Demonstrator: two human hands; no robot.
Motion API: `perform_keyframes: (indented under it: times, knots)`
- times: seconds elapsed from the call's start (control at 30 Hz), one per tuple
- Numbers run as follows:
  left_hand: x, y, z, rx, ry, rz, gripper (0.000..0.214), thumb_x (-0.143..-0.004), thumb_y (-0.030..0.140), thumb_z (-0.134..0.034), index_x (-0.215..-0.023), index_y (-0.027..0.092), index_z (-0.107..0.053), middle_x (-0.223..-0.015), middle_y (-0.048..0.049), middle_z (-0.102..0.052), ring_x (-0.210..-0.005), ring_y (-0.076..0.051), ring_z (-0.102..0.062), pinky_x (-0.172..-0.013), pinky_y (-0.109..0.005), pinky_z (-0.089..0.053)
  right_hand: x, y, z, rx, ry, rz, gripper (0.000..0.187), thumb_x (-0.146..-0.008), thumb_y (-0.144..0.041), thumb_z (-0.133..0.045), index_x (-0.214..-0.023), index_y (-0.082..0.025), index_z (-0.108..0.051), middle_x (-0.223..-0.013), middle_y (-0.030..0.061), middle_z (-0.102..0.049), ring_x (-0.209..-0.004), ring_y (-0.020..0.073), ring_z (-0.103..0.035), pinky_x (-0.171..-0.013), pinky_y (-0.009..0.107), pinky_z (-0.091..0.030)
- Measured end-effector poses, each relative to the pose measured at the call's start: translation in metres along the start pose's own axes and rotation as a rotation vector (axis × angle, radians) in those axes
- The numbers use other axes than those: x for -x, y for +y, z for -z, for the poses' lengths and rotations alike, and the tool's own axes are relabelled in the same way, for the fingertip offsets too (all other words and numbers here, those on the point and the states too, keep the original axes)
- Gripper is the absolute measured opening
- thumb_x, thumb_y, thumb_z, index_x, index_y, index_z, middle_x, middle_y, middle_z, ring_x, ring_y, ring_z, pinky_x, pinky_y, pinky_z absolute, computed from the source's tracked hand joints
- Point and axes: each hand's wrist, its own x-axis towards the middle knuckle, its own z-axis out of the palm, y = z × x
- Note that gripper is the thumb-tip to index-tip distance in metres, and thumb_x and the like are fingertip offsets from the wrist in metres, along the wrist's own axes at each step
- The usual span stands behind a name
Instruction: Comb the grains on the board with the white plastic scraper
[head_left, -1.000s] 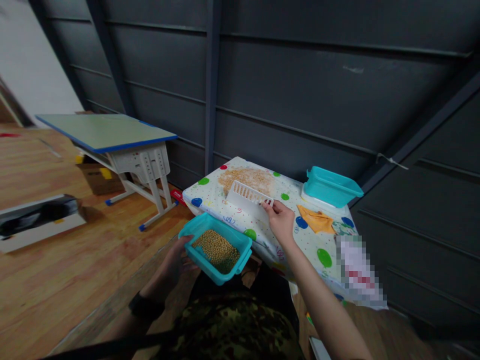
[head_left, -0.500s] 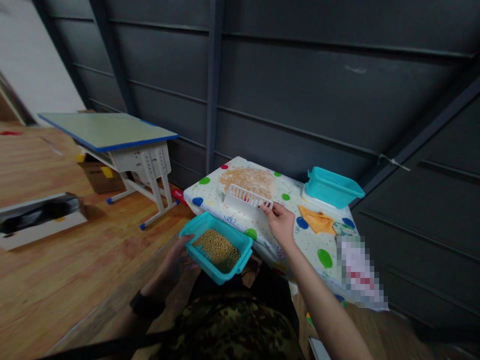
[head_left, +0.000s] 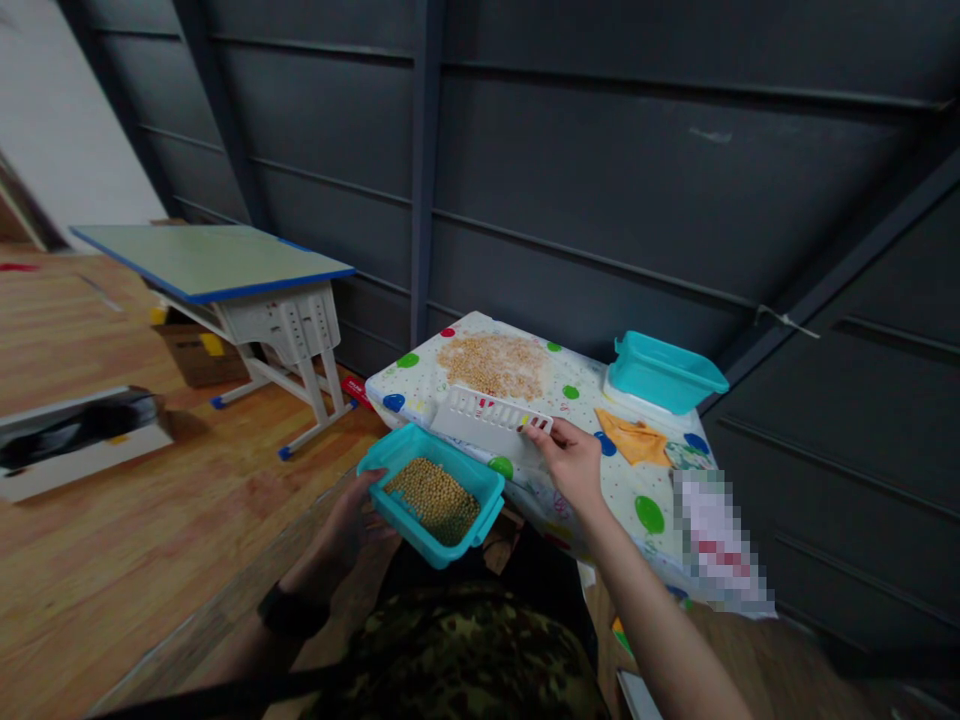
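My left hand [head_left: 346, 522] grips the near left side of a teal tray [head_left: 397, 453] holding yellow beans [head_left: 435, 497], held just off the front edge of a small table [head_left: 420, 385] covered in a dotted cloth. My right hand [head_left: 571, 462] is closed on the right end of a white slotted plastic scraper [head_left: 484, 422], which stands on the cloth near the table's front edge. A flat spread of beans [head_left: 493, 364] lies on the cloth behind the scraper.
A second teal tray [head_left: 664, 372] on a white lid stands at the table's back right, with an orange cloth [head_left: 634, 438] in front of it. A blue-edged desk [head_left: 217, 262] stands to the left on the wooden floor. A dark panelled wall runs behind.
My right hand has drawn the white scraper toward me, away from the spread of beans and closer to the table's front edge. The teal tray in my left hand has hardly moved.
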Motion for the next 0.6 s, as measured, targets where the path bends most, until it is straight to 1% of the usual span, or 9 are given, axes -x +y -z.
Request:
perform_keyframes:
  times: [0.07, 0.17, 0.3, 0.43, 0.53, 0.6]
  knots:
    - [-0.001, 0.000, 0.000, -0.003, 0.002, 0.009, 0.035, -0.098, 0.037, -0.074, -0.128, 0.021, -0.069, -0.105, -0.0090, -0.083, -0.075, -0.028, -0.081, -0.060, -0.038, -0.069, -0.009, 0.005, 0.001, 0.013, 0.049, 0.005, 0.044, -0.084, -0.062, -0.077, -0.076, -0.019, -0.081, -0.069, 0.0039, -0.071, -0.063, 0.0187, -0.054, -0.059, 0.030, -0.042]
    - [0.000, 0.000, 0.001, -0.016, 0.013, 0.011, 0.034, -0.098, 0.037, -0.075, -0.127, 0.020, -0.069, -0.104, -0.0072, -0.082, -0.075, -0.027, -0.081, -0.061, -0.038, -0.070, -0.030, 0.016, 0.005, 0.063, 0.118, 0.018, 0.049, -0.083, -0.067, -0.076, -0.075, -0.019, -0.078, -0.065, 0.0021, -0.068, -0.062, 0.0180, -0.053, -0.062, 0.031, -0.042]
    - [0.004, 0.002, -0.002, -0.006, 0.050, 0.020, 0.027, -0.099, 0.035, -0.074, -0.120, 0.020, -0.069, -0.099, -0.0065, -0.082, -0.071, -0.025, -0.080, -0.059, -0.038, -0.070, -0.054, 0.030, 0.011, 0.123, 0.144, 0.026, 0.053, -0.081, -0.071, -0.075, -0.077, -0.019, -0.078, -0.066, 0.0030, -0.070, -0.066, 0.0196, -0.056, -0.063, 0.031, -0.042]
    - [0.003, 0.002, -0.005, 0.008, 0.082, 0.042, 0.019, -0.099, 0.034, -0.073, -0.112, 0.020, -0.070, -0.088, -0.0041, -0.079, -0.061, -0.023, -0.076, -0.054, -0.035, -0.067, -0.059, 0.043, 0.011, 0.126, 0.155, 0.009, 0.053, -0.083, -0.070, -0.072, -0.084, -0.018, -0.081, -0.069, 0.0039, -0.073, -0.067, 0.0207, -0.057, -0.063, 0.032, -0.041]
    - [0.000, 0.001, -0.005, 0.032, 0.077, 0.080, 0.017, -0.100, 0.032, -0.072, -0.112, 0.020, -0.070, -0.078, -0.0007, -0.074, -0.055, -0.021, -0.073, -0.049, -0.030, -0.063, -0.056, 0.050, 0.010, 0.116, 0.141, -0.013, 0.052, -0.084, -0.068, -0.071, -0.087, -0.018, -0.082, -0.069, 0.0033, -0.073, -0.066, 0.0202, -0.056, -0.063, 0.031, -0.040]
    - [0.000, 0.001, -0.004, 0.064, 0.076, 0.116, 0.018, -0.100, 0.030, -0.072, -0.115, 0.020, -0.069, -0.078, -0.0003, -0.074, -0.053, -0.020, -0.072, -0.048, -0.029, -0.061, -0.054, 0.053, 0.010, 0.121, 0.145, -0.011, 0.050, -0.085, -0.067, -0.071, -0.086, -0.018, -0.081, -0.069, 0.0031, -0.072, -0.067, 0.0202, -0.057, -0.065, 0.031, -0.041]
